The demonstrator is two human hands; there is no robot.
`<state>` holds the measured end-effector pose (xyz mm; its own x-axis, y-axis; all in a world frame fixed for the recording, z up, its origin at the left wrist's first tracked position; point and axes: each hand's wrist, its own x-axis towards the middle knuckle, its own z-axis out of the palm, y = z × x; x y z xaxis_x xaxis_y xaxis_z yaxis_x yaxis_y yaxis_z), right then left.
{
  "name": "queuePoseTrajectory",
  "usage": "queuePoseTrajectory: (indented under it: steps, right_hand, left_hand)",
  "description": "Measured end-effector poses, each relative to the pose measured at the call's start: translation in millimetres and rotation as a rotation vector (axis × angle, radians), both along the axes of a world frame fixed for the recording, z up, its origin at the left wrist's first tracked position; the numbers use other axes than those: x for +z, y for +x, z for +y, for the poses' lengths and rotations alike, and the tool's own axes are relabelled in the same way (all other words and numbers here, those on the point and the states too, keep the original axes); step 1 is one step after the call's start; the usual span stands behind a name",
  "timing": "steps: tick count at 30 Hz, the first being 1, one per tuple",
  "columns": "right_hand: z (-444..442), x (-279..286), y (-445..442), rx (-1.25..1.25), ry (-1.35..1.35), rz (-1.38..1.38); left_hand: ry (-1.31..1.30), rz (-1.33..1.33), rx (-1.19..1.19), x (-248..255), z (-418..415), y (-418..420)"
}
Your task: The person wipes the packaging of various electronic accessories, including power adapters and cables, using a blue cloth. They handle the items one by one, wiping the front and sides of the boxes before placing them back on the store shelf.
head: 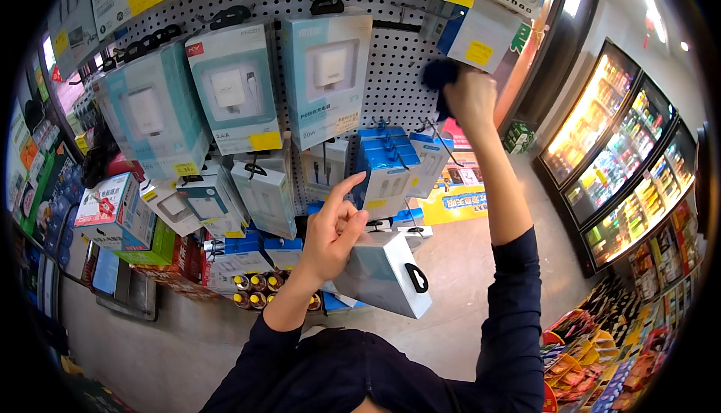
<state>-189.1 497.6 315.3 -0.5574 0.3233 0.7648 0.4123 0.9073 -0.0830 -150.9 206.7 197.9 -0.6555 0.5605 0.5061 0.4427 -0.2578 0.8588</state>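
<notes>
A grey-and-white retail box (388,275) with a black hang tab is held by my left hand (335,238). That hand's index finger points up and its thumb lies over the box's near edge. At the upper right, my right hand (473,97) is a fist around a dark blue cloth or duster (442,78). The cloth lies over the right part of a white pegboard (403,69), just below a hanging box with a yellow price sticker (479,51). Whether the cloth touches the board cannot be told.
Boxed wall chargers (326,75) hang in rows across the board. Blue-topped cable boxes (388,173) and bare metal hooks (445,137) jut out near my left hand. Yellow-capped bottles (258,283) stand low down. Lit drinks fridges (619,148) and snack packets (586,356) are to the right.
</notes>
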Motion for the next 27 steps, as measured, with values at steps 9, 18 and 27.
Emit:
queuePoseTrajectory:
  steps: [9, 18, 27]
  right_hand:
    - [-19.4, -44.2, -5.9, 0.193, -0.009, -0.046]
    - [-27.6, -39.7, 12.4, 0.419, -0.138, 0.161]
    - [-106.0, 38.5, -7.6, 0.06, 0.904, 0.322]
  left_hand:
    - [-0.038, -0.029, -0.05, -10.9, 8.2, 1.0]
    - [-0.059, -0.021, -0.08, -7.3, 9.8, 2.6]
    - [-0.053, -0.021, -0.069, -6.8, -0.7, -1.7]
